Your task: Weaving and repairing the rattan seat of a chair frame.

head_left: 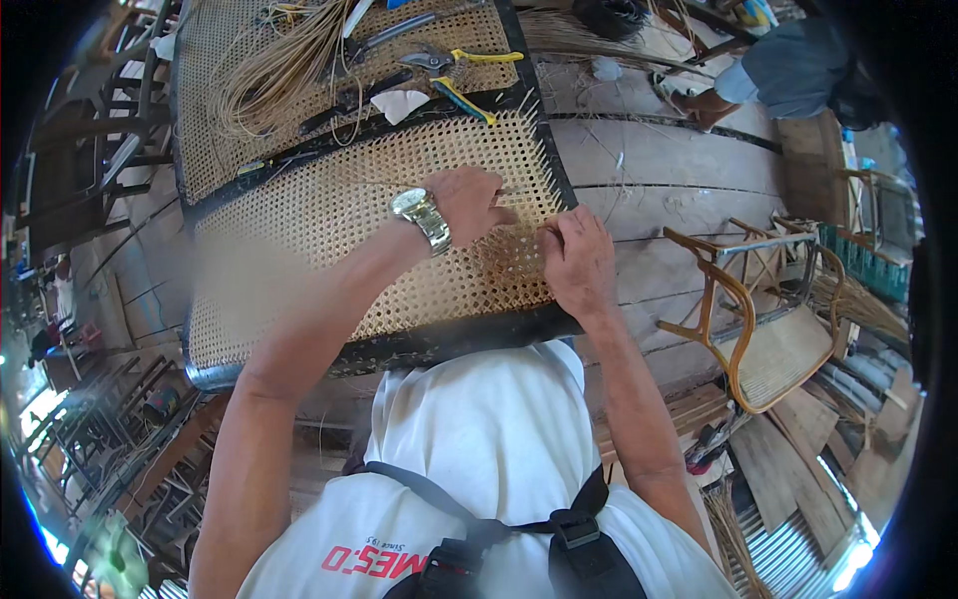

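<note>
While left hand (467, 205) and right hand (581, 265) sit apart at cane weave (389, 280), grip unclear; weave probably light, springy: hold black frame (454, 338).

Shows matt, rough open-woven cane in the panel (319, 220), smooth black finish on its frame (449, 337), shiny metal on the wristwatch (425, 215), matt cloth in the shirt (479, 399).

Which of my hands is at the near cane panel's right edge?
Your right hand, bare-wristed, is at the right edge of the woven cane panel; your left hand, wearing the metal wristwatch, is farther in.
</note>
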The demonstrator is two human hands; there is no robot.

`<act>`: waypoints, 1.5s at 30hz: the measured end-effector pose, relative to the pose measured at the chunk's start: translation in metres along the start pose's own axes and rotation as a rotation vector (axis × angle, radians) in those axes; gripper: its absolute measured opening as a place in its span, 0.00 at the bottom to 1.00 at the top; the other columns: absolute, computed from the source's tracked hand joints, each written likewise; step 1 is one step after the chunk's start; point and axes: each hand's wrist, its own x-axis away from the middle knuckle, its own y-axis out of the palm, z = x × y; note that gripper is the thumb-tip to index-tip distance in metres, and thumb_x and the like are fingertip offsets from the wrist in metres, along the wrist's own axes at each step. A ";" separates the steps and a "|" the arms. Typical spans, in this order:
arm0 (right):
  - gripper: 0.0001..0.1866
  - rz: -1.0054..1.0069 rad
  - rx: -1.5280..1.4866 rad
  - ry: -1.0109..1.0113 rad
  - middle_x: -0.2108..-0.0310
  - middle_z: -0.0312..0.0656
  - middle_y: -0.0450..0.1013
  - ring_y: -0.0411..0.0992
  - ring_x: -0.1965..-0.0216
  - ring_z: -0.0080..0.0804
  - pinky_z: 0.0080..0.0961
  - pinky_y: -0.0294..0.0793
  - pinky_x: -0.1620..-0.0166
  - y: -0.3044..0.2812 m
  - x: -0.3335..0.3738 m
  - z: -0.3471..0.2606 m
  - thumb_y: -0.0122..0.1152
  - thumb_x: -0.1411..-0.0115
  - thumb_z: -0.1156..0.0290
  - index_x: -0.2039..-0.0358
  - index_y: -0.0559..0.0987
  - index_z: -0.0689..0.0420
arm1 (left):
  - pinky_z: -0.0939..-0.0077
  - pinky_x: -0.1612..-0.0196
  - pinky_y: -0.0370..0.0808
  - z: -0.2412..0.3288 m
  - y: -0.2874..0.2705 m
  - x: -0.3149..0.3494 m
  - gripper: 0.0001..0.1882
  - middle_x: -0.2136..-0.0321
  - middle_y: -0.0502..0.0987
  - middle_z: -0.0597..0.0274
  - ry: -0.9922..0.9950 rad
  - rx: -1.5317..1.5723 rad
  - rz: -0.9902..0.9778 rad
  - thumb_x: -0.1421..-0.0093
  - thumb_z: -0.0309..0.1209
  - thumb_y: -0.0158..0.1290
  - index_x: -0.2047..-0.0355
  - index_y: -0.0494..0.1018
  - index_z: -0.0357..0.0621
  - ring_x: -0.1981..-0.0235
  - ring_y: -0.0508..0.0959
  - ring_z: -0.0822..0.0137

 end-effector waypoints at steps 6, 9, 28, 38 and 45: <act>0.08 0.012 -0.074 0.085 0.64 0.44 0.70 0.70 0.59 0.46 0.42 0.70 0.54 -0.001 0.005 0.004 0.61 0.42 0.68 0.64 0.76 0.57 | 0.58 0.68 0.73 -0.023 -0.016 -0.011 0.21 0.79 0.77 0.51 -0.175 0.144 -0.205 0.38 0.49 0.57 0.72 0.76 0.41 0.74 0.79 0.54; 0.12 0.113 -0.284 0.219 0.60 0.46 0.72 0.70 0.56 0.46 0.41 0.70 0.52 -0.009 0.005 0.010 0.61 0.40 0.64 0.61 0.77 0.58 | 0.58 0.68 0.72 -0.060 -0.018 -0.008 0.23 0.79 0.77 0.54 -0.141 0.077 -0.126 0.39 0.51 0.57 0.72 0.75 0.40 0.74 0.79 0.54; 0.19 -0.411 -0.985 0.557 0.81 0.25 0.59 0.56 0.78 0.15 0.20 0.54 0.75 -0.053 0.063 0.106 0.58 0.33 0.62 0.80 0.69 0.53 | 0.60 0.43 0.73 0.012 0.022 -0.010 0.43 0.52 0.75 0.43 -0.507 0.150 0.103 0.62 0.61 0.67 0.55 0.78 0.37 0.47 0.75 0.48; 0.21 -0.684 -0.337 0.097 0.78 0.36 0.70 0.68 0.77 0.28 0.29 0.66 0.72 -0.009 0.061 0.308 0.54 0.34 0.49 0.72 0.77 0.55 | 0.59 0.65 0.75 0.184 0.079 0.021 0.29 0.59 0.70 0.49 -0.462 0.052 0.560 0.46 0.50 0.61 0.54 0.70 0.40 0.67 0.79 0.53; 0.23 -0.721 -0.064 -0.161 0.75 0.39 0.73 0.71 0.74 0.33 0.32 0.68 0.69 -0.003 0.051 0.340 0.54 0.35 0.47 0.69 0.78 0.56 | 0.60 0.66 0.74 0.178 0.097 0.021 0.21 0.65 0.70 0.55 -0.446 0.023 0.766 0.39 0.49 0.55 0.64 0.70 0.42 0.69 0.78 0.56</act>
